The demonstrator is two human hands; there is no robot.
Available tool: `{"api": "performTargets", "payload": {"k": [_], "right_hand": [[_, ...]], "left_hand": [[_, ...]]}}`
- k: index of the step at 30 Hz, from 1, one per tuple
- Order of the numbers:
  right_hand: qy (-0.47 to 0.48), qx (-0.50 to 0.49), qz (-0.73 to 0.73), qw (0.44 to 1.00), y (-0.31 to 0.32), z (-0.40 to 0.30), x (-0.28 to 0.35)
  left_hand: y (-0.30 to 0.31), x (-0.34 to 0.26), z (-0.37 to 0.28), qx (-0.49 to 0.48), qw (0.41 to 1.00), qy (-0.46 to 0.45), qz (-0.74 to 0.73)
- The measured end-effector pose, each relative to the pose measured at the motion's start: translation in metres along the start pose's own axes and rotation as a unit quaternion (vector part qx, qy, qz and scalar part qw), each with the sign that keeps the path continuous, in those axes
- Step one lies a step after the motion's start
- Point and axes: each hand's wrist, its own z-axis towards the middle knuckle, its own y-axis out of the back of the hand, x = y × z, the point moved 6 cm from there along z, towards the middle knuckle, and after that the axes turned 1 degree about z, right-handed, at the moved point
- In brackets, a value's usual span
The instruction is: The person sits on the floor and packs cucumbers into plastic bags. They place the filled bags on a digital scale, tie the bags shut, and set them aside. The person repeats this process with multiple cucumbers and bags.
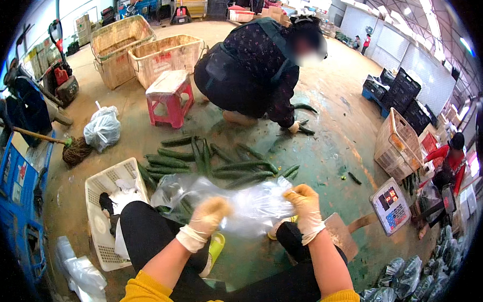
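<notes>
A clear plastic bag (255,204) stretches between my gloved hands above my knees. My right hand (305,202) pinches its right end. Blurred by motion, my left hand (210,216) is at the bag's left part, fingers curled on the film. Just beyond the bag, a loose pile of cucumbers (242,166) lies on the green floor, some partly hidden by the film. A co-worker (246,67) bends over the floor past the pile, one gloved hand (294,127) at a few more cucumbers (306,130).
Left of my knee stands a white plastic crate (113,171), with plastic sheets (80,276) nearby. A digital scale (390,207) is on my right, above bagged cucumbers (401,273). Farther off are a red stool (170,98), large crates (164,58), a mop (77,150) and another person (449,159).
</notes>
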Motion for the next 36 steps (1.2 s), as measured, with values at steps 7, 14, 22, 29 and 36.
{"api": "performTargets", "payload": {"k": [7,14,22,29,36], "right_hand": [[0.176,-0.09,-0.107,0.974,0.031,-0.002,0.015],[0.423,-0.047,-0.69,0.585,-0.011,-0.029,0.06],[0.473,0.097,-0.32,0.815,-0.03,-0.088,0.088],[0.333,0.29,-0.24,0.865,-0.051,-0.138,0.095],[0.141,0.353,-0.521,0.764,0.041,-0.138,0.061]], "left_hand": [[0.025,0.005,-0.025,-0.054,0.959,-0.113,0.256],[0.038,-0.052,-0.017,-0.108,0.866,-0.285,0.396],[0.007,-0.033,-0.024,0.154,0.915,-0.096,0.361],[-0.077,-0.009,0.002,0.108,0.777,-0.258,0.564],[0.054,0.031,0.067,-0.071,0.669,0.014,0.74]]}}
